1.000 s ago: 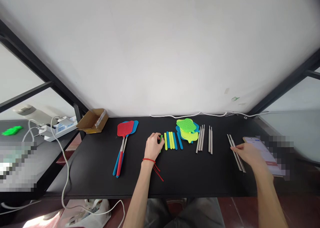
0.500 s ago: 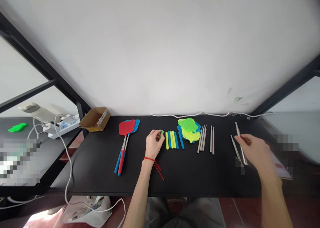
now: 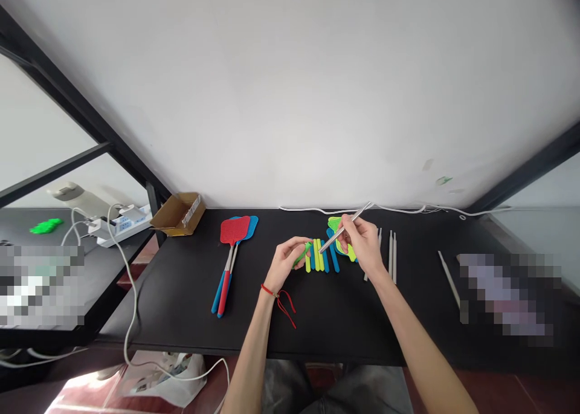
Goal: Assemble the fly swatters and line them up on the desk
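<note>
Black tabletop (image 3: 281, 335) is occupied by a row of yellow and blue plastic rods (image 3: 316, 254). 1 green plastic rod (image 3: 303, 254) is grasped by the left hand (image 3: 284, 261) at the row's near end, and 1 slender steel tube (image 3: 333, 240) is pinched by the right hand (image 3: 364, 243) just above the row.

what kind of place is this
Probably a small fly-swatter assembly workshop: a black tabletop holds assembled red-and-blue plastic fly swatters, loose green mesh swatter heads, and thin silver metal rods.

No readable text, white label (image 3: 191, 211) on a cardboard box (image 3: 170, 222), too small to read
</note>
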Demonstrator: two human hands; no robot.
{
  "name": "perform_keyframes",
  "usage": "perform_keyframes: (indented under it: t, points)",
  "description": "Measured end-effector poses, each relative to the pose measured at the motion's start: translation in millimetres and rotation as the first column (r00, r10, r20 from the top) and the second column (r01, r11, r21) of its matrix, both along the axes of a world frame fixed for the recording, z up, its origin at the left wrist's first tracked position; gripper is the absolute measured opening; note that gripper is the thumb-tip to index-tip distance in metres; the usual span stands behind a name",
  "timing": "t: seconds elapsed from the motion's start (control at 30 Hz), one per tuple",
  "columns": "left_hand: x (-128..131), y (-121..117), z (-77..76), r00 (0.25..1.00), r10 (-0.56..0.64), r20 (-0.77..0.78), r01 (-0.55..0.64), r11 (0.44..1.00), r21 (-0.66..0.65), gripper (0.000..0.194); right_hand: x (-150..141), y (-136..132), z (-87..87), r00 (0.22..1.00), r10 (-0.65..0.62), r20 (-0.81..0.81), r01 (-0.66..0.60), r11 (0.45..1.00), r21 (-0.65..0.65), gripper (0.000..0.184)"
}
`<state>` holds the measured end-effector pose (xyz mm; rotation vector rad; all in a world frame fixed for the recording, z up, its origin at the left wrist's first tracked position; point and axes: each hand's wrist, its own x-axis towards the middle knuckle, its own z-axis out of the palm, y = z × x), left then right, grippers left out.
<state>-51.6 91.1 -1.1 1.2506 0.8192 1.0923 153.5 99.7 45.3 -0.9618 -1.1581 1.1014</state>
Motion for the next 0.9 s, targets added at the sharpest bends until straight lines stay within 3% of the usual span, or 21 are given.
perform_keyframes:
  t: [0.2,0.9]
  points:
    - [-3.1,-0.4,1.9,0.996,-0.093,0.003,0.093,0.995,-0.022,0.029,-1.0,-3.9,-18.1,0.992,-0.074,-0.098,0.076,0.997,0.026,0.033]
    - [-4.8,0.3,1.2,0.998,-0.053,-0.039,0.054,0.998,0.019,0.03,3.7,-6.4,-24.5,0.995,-0.091,-0.03,0.092,0.995,0.045,0.029]
